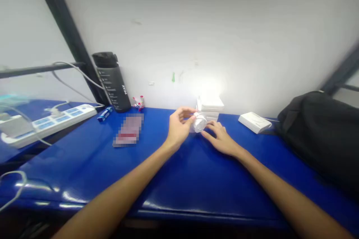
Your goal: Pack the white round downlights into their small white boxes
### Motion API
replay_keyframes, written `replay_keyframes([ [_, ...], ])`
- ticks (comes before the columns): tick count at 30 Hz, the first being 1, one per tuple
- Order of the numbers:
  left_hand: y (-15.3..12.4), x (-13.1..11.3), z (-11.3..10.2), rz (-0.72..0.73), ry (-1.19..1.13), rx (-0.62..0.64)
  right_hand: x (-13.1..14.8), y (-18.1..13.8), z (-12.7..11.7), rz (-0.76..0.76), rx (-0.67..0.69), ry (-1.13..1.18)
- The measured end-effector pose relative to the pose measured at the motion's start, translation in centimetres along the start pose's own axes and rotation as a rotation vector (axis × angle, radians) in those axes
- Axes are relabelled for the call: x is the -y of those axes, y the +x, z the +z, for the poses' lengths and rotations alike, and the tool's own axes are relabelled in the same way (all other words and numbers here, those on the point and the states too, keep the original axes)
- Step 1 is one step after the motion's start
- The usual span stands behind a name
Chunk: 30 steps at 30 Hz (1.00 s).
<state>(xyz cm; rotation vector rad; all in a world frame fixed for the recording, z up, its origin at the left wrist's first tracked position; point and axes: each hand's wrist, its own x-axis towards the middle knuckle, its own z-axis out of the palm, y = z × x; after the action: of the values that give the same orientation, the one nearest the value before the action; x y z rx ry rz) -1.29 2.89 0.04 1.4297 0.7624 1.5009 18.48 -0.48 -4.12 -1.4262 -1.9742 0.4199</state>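
Note:
A small white round bundle (200, 122) is pinched between the thumb and fingers of my left hand (179, 125), just above the blue desk. Its surface looks layered, but whether it is a coiled cable I cannot tell. Close on its right is my right hand (220, 137), fingers apart and low over the desk, the thumb and fingertips near the bundle's edge. Whether they touch it is unclear. Right behind both hands a stack of flat white boxes (211, 103) stands against the wall, its lower part partly hidden by the bundle and my right hand.
On the right lie another white box (254, 122) and a black bag (322, 138). A dark bottle (113, 86), a blue packet (105, 114), a red-and-white wrapper (138, 103) and a blurred-out flat item (129, 130) are left. A power strip (64, 117) with cables runs along the far left.

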Motion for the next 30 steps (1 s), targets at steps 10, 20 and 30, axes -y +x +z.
replay_keyframes([
  [10,0.7,0.9,-0.7,-0.390,-0.354,-0.081,-0.8,1.6,0.0,0.085,-0.248,0.583],
  [20,0.0,1.6,-0.6,-0.465,-0.255,0.106,-0.3,1.3,-1.2,0.087,-0.373,0.582],
  [30,0.1,1.8,-0.7,-0.453,-0.165,0.018,0.1,1.1,-2.1,0.135,-0.430,0.565],
])
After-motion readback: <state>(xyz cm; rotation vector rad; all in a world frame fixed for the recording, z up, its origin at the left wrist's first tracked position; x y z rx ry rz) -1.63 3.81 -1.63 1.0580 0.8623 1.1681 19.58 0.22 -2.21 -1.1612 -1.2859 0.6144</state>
